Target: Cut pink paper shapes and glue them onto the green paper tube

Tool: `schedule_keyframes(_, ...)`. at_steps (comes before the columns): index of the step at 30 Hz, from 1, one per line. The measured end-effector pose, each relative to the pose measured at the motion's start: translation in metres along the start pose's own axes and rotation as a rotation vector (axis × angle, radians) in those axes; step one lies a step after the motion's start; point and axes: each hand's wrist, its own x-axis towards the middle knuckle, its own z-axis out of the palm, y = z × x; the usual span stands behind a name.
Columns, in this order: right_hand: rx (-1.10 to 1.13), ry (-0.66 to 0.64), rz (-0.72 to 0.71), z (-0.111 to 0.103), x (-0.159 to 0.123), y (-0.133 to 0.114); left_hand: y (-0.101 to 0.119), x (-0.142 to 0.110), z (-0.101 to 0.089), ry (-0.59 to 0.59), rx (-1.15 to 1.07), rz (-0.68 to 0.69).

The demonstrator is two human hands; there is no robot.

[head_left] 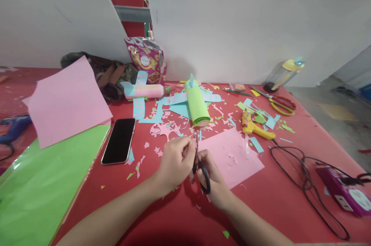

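My right hand (216,184) is wrapped round black-handled scissors (205,176), their blades pointing away from me. Beside the blades, my left hand (175,161) is closed in a pinch; what its fingers hold is hidden or too small to make out. Just beyond both hands lies a green paper tube (197,103) with a light blue fin and dotted blue paper wings. A pink paper sheet (240,159) lies partly behind my right hand. Pink paper scraps (166,130), among them small stars, are scattered left of the scissors.
A phone (118,141) and green sheets (58,184) lie left, with a pink sheet (69,101) over them. Behind are a pink paper plane (145,91) and a snack bag (147,60). On the right are a yellow glue gun (256,128), its cable, larger scissors (281,105) and a purple box (344,192).
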Motion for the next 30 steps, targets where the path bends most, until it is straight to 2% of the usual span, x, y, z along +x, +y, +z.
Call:
schedule_keyframes(14,-0.054,0.049,0.012,0.001,-0.001,0.002,-0.002,0.001,0.002,0.018,0.023,0.014)
schedule_keyframes(21,0.106,0.113,0.034,0.001,0.004,0.003,-0.001,0.003,0.001,-0.01,0.004,-0.004)
schedule_keyframes(24,0.15,0.165,-0.037,-0.003,0.008,0.003,0.0,0.007,-0.004,-0.108,-0.028,-0.045)
schedule_keyframes(27,0.191,0.187,-0.115,-0.008,0.011,0.003,0.0,0.01,-0.009,-0.301,-0.044,-0.074)
schedule_keyframes(30,0.237,0.238,-0.134,-0.011,0.013,-0.001,-0.003,0.013,-0.013,-0.462,-0.016,-0.073)
